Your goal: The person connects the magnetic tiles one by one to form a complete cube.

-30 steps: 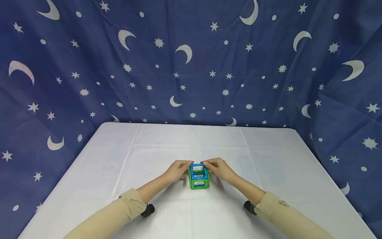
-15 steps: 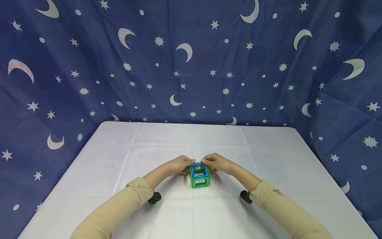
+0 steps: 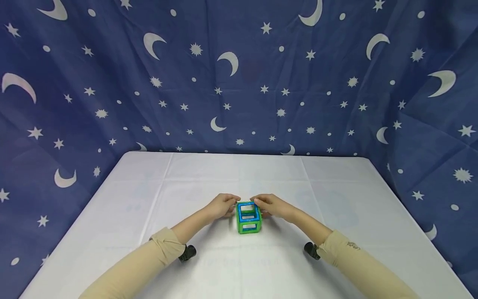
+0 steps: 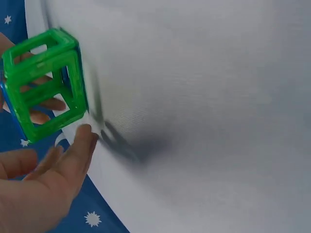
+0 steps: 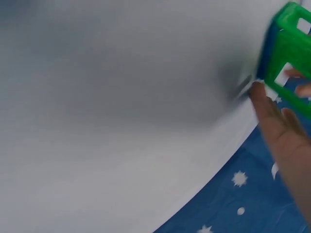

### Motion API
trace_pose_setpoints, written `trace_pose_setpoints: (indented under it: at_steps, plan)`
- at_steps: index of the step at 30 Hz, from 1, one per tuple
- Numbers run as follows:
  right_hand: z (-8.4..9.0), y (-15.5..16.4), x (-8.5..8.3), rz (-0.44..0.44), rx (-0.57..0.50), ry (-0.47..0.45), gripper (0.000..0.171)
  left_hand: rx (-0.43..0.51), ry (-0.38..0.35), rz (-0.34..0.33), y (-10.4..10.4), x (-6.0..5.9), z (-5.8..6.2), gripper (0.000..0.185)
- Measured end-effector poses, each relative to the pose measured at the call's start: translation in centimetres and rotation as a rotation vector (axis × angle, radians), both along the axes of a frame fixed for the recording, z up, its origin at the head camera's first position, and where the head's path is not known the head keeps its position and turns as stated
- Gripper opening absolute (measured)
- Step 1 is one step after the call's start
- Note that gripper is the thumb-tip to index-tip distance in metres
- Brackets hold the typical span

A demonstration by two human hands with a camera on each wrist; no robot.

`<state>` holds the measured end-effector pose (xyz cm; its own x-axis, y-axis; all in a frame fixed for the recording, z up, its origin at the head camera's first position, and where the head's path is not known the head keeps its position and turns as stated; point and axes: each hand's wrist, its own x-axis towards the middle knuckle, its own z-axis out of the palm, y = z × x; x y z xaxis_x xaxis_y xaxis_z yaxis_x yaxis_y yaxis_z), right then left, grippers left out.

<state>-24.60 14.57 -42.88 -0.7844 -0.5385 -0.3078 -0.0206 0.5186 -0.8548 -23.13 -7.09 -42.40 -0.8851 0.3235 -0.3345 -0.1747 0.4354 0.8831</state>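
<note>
A small cube of magnetic tiles (image 3: 248,218), with a blue frame on top and green frames on its sides, stands near the middle of the white table. In the head view my left hand (image 3: 222,205) is beside its left far corner. The left wrist view shows that hand (image 4: 51,189) with thumb and fingers spread, fingertips just short of the cube's lower edge (image 4: 58,121). My right hand (image 3: 274,206) holds the cube at its right side, thumb on the top frame's edge. In the right wrist view the right hand's fingers (image 5: 274,119) reach the green and blue frames.
White cloth covers the table (image 3: 239,265). Behind and around it hangs a dark blue curtain (image 3: 239,108) printed with moons and stars. A black wrist camera (image 3: 187,253) sits under the left sleeve and another (image 3: 311,251) under the right.
My left fingers have come off the cube and drawn slightly left. The cube, turned a little half a second ago, faces straight again. My right hand remains at its right side.
</note>
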Motion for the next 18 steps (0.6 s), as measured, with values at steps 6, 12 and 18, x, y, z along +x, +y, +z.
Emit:
trace_pose_setpoints:
  at_steps: [6,12,18]
  plan:
    - [-0.5,1.7,1.4,0.219,0.028,0.127,0.076,-0.161,0.196,-0.191,-1.6,2.4,-0.9,0.069]
    - [-1.1,1.8,2.3,0.259,0.049,0.346,0.077,-0.277,0.424,-0.251,-0.9,3.1,-1.9,0.086]
    - [-1.3,1.7,2.5,0.210,0.030,0.371,0.075,-0.360,0.507,-0.291,-0.6,2.7,-1.8,0.086]
